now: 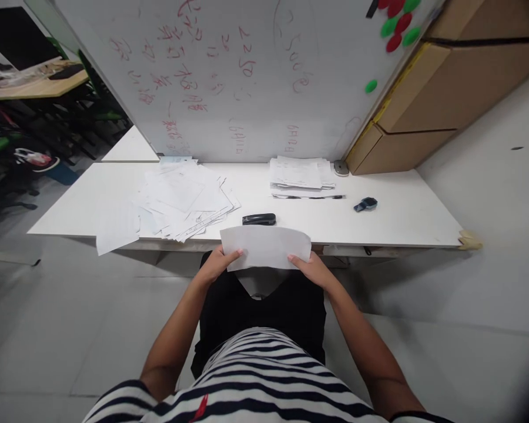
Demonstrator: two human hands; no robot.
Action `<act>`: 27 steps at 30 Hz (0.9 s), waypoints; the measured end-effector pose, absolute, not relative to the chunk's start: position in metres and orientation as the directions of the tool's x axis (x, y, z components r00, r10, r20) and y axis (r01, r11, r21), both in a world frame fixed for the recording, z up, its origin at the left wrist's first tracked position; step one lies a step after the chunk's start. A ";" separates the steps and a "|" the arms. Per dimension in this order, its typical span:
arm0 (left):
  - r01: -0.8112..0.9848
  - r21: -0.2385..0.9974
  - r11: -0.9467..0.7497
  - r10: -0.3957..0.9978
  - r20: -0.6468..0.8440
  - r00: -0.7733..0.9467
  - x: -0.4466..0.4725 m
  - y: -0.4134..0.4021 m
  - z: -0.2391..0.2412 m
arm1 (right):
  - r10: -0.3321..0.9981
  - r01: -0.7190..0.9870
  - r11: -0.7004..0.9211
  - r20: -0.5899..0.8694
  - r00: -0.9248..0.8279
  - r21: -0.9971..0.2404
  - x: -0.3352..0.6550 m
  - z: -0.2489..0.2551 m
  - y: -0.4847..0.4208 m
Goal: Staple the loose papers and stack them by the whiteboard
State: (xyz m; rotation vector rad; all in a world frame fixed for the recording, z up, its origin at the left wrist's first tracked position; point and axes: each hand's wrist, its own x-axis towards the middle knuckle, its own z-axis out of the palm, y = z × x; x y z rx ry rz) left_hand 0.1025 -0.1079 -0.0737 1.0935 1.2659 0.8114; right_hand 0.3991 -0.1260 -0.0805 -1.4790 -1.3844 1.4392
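A: Where do we record the white paper (pixel 267 248)?
B: Centre of frame, long axis left to right, clamped at either end by our left hand (pixel 217 265) and right hand (pixel 312 269). The black stapler (pixel 259 219) lies just beyond its far edge, parallel, slightly nearer the left.
A: Unclear?
B: Our grip's underside is hidden; we can't count layers.
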 end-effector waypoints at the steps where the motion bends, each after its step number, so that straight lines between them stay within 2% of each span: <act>1: 0.114 0.955 0.274 0.942 -0.290 0.167 0.104 -0.103 -0.065 | 0.960 0.245 -0.198 -0.238 -0.145 -0.949 0.399 -0.074 -0.121; 5: 0.177 0.980 0.087 0.983 -0.113 0.143 0.116 -0.078 -0.054 | 0.992 0.248 -0.105 -0.118 -0.042 -0.963 0.391 -0.067 -0.095; 10: 0.208 0.977 0.046 0.998 -0.054 0.034 0.131 -0.060 -0.070 | 0.984 0.193 -0.025 0.010 0.179 -0.981 0.365 -0.092 -0.065; 13: 0.217 0.975 -0.043 0.998 0.049 -0.025 0.137 -0.063 -0.067 | 0.973 0.195 0.048 0.089 0.211 -0.980 0.358 -0.094 -0.060; 15: 0.229 0.965 -0.126 0.991 0.133 -0.018 0.139 -0.064 -0.064 | 0.973 0.207 0.036 0.082 0.218 -0.978 0.358 -0.090 -0.059; 17: 0.223 0.969 -0.109 0.994 0.113 -0.007 0.138 -0.063 -0.065 | 0.975 0.225 -0.030 0.021 0.221 -0.974 0.359 -0.087 -0.058; 20: 0.161 0.987 0.016 1.000 -0.015 -0.007 0.132 -0.057 -0.075 | 0.978 0.237 -0.093 -0.043 0.206 -0.967 0.361 -0.090 -0.059; 24: 0.043 0.998 0.035 0.999 -0.036 0.025 0.123 -0.050 -0.085 | 0.976 0.181 -0.013 0.027 0.217 -0.983 0.364 -0.101 -0.061; 27: 0.043 0.998 0.048 0.996 -0.051 0.074 0.122 -0.045 -0.084 | 0.969 0.129 -0.020 0.012 0.246 -0.991 0.366 -0.107 -0.062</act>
